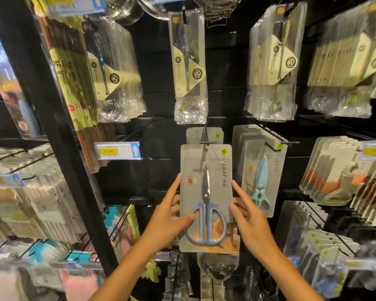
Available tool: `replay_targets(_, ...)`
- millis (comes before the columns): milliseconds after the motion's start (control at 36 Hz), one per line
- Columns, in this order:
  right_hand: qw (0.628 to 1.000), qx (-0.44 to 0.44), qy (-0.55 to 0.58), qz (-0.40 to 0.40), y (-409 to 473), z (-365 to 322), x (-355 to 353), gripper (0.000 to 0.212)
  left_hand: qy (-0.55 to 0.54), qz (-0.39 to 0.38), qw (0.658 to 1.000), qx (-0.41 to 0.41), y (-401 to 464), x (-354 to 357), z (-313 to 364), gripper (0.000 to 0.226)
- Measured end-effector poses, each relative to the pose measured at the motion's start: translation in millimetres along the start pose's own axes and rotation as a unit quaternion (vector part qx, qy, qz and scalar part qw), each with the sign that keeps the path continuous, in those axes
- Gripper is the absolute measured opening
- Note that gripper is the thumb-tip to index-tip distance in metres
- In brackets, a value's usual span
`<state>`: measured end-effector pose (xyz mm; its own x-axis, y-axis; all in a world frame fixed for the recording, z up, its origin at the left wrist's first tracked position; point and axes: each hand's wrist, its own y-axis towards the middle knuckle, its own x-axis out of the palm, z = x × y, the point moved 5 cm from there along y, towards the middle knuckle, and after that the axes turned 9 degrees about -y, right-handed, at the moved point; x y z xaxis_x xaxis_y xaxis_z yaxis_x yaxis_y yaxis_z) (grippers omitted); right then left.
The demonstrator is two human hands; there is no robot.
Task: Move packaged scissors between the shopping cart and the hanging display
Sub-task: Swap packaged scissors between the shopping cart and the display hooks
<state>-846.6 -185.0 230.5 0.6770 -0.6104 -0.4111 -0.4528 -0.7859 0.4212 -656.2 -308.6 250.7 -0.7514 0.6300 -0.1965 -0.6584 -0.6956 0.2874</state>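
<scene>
A grey card pack of blue-handled scissors is upright in front of the black hanging display, its top hole at the tip of a metal hook. My left hand grips the pack's left edge, thumb on the front over the blue handle and fingers behind. On the right edge my right hand holds it the same way, thumb at the front. Another grey pack hangs behind on the same hook. The shopping cart is out of view.
To the right hang packs of light-blue shears on a neighbouring hook. Bagged ladles and spoons hang above. A black upright post stands left, with a price tag beside it. More packaged goods crowd the lower pegs.
</scene>
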Motion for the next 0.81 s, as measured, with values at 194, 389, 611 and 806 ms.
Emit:
replay_targets(194, 0.996, -0.005, -0.014, -0.084, 28.4, 12.4, 26.9, 0.081, 0.057, -0.042, 0.997, -0.026, 30.9, 3.9, -10.1, 0.104)
replay_targets(389, 0.996, -0.003, -0.052, -0.071, 77.0, 27.4, 47.0, 0.096, 0.095, -0.043, 0.993, -0.049, 78.4, 8.3, -16.1, 0.109)
replay_targets(611, 0.995, 0.048, -0.063, -0.066, 125.2, 46.4, 61.6, 0.098, 0.112, -0.006, 0.991, -0.066, 124.7, 9.8, -23.0, 0.102)
replay_targets(806, 0.991, 0.077, -0.1, -0.043, 144.0, 68.9, 65.2, 0.092, 0.167, 0.024, 0.983, -0.068, 147.9, 2.4, -45.8, 0.09)
